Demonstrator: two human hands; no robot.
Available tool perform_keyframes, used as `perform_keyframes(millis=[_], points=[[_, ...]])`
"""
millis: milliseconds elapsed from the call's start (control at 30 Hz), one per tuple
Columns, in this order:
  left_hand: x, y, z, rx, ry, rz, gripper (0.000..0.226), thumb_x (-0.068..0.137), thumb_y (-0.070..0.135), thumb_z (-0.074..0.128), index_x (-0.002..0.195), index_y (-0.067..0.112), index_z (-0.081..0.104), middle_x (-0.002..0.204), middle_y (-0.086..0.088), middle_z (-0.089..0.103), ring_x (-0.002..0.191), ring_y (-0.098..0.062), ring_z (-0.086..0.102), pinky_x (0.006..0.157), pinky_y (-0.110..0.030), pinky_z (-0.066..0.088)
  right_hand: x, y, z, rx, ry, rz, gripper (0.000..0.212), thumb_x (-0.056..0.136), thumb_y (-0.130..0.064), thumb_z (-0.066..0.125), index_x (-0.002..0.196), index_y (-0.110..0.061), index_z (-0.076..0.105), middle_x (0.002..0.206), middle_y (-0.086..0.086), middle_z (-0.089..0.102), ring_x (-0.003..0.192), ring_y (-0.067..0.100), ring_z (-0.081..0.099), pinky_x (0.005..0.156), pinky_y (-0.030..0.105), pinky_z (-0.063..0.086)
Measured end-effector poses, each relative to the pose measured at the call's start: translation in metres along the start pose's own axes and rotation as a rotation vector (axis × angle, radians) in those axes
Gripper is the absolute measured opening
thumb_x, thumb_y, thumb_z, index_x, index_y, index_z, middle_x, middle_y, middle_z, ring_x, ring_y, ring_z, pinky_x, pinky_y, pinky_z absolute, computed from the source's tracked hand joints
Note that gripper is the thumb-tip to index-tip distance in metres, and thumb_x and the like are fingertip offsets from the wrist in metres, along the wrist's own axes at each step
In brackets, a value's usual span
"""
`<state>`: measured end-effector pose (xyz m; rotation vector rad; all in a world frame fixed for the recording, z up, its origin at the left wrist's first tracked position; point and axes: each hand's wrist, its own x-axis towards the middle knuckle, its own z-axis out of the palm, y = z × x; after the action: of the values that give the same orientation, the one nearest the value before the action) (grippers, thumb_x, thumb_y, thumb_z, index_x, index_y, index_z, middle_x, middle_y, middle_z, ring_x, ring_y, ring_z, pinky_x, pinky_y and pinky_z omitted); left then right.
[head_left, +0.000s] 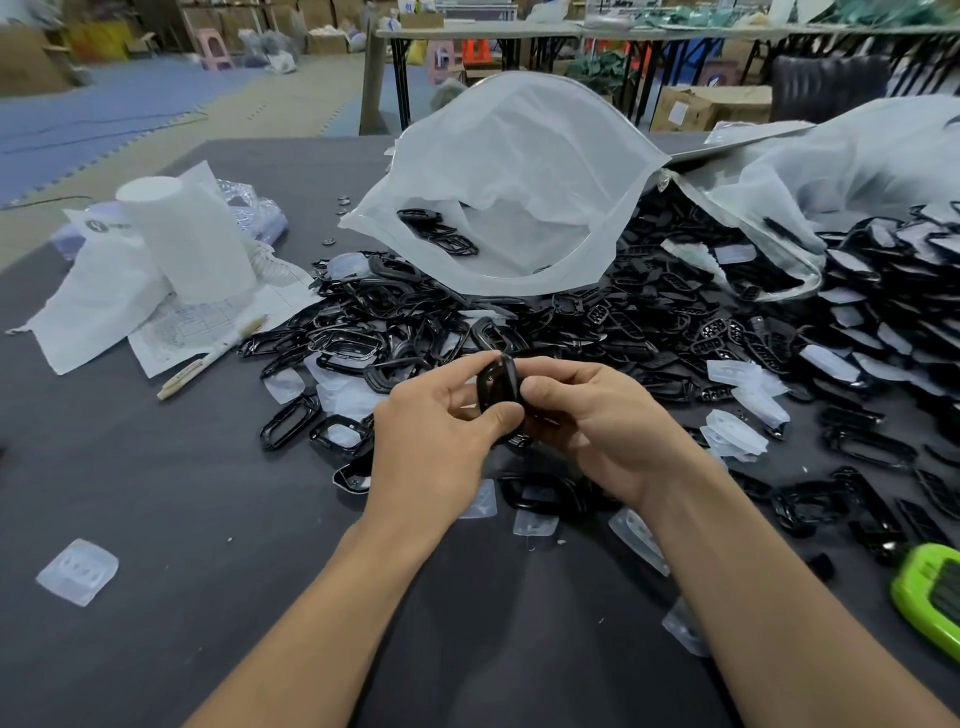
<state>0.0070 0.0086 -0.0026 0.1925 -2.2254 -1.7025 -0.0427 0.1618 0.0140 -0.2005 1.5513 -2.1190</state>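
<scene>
L hand (441, 431) + R hand (597, 426) fingers pinch glossy black oval plastic shell (497, 385).

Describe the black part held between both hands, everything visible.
The black part is glossy and plastic-looking, with a rounded outline. It stands roughly upright, edge toward the camera, above the table. The left hand pinches its left side; the right hand grips its right. Its lower end is hidden.

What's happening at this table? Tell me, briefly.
A person holds a small black plastic part in both hands: the left hand and right hand pinch it above the dark table. A heap of similar black parts lies beyond, below an open white bag holding a few.
</scene>
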Motion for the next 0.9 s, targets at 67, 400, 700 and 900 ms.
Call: perform_keyframes(millis=[67, 400, 700, 900], points=[[-0.001, 0.0, 0.0, 0.062, 0.009, 0.003, 0.055, 0.079, 0.017, 0.089, 0.125, 0.042, 0.073, 0.082, 0.022, 0.077, 0.067, 0.004, 0.073, 0.064, -0.006, 0.05, -0.002, 0.0, 0.001, 0.022, -0.097, -0.008, 0.03, 0.102, 0.006, 0.048, 0.116, -0.002, 0.073, 0.112, 0.022, 0.076, 0.098, 0.029, 0.075, 0.087, 0.038, 0.063], [0.006, -0.003, 0.001, -0.011, -0.069, -0.073, 0.056, 0.077, 0.01, 0.088, 0.126, 0.033, 0.073, 0.064, 0.011, 0.072, 0.058, -0.003, 0.064, 0.065, -0.02, 0.052, 0.001, 0.006, 0.01, -0.04, 0.233, -0.115, 0.031, 0.089, 0.012, 0.068, 0.11, -0.01, 0.074, 0.074, 0.006, 0.074, 0.068, 0.018, 0.069, 0.062, 0.027, 0.058], [0.004, 0.007, -0.005, -0.52, -0.129, -0.228, 0.034, 0.072, -0.009, 0.08, 0.094, 0.017, 0.081, 0.082, -0.019, 0.079, 0.067, -0.024, 0.077, 0.063, -0.029, 0.062, -0.001, -0.002, 0.005, 0.023, 0.131, -0.041, 0.015, 0.077, -0.008, 0.077, 0.092, -0.012, 0.078, 0.084, 0.008, 0.076, 0.07, 0.016, 0.068, 0.065, 0.025, 0.057], [0.004, 0.005, 0.0, -0.396, -0.065, -0.23, 0.025, 0.079, -0.001, 0.083, 0.097, 0.016, 0.08, 0.085, -0.014, 0.08, 0.076, -0.023, 0.075, 0.07, -0.032, 0.057, 0.0, -0.001, 0.003, 0.031, 0.18, -0.061, 0.013, 0.087, 0.002, 0.071, 0.096, -0.007, 0.075, 0.087, 0.009, 0.076, 0.077, 0.018, 0.069, 0.083, 0.034, 0.054]])
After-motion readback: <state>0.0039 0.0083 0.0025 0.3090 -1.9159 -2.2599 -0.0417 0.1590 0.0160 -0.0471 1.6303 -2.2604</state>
